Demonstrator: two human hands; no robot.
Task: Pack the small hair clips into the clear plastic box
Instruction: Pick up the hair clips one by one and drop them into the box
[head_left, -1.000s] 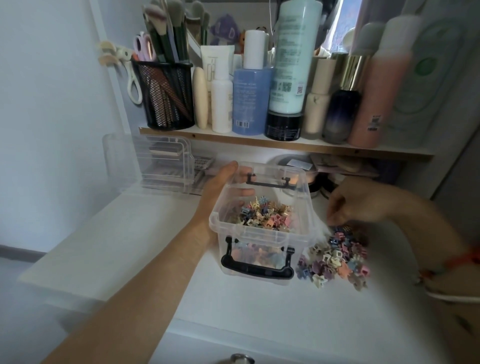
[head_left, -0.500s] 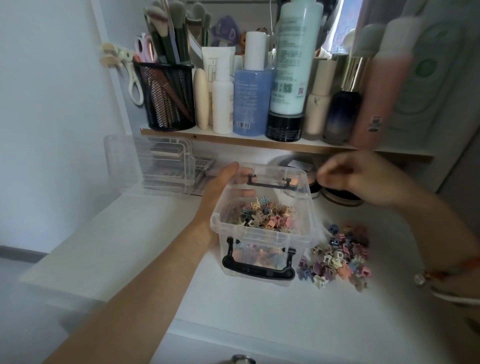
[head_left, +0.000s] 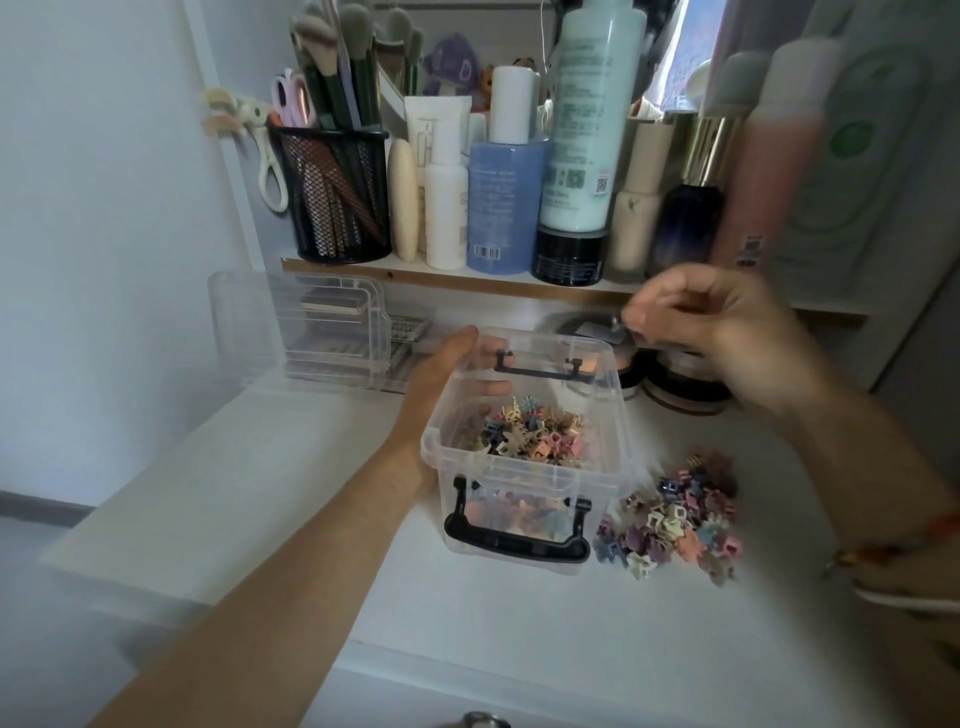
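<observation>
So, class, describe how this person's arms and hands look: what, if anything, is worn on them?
Both forearms are bare, with no sleeves or gloves in view. The left hand shows no ring, watch or band. The right hand shows no ring either; its wrist carries a red-orange bracelet with a gold bead, and a white band beside it at the picture's edge.

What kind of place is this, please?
Probably a dressing table at home: a shelf of cosmetic bottles, a mesh cup of makeup brushes, and hair clips beside a clear box.
</observation>
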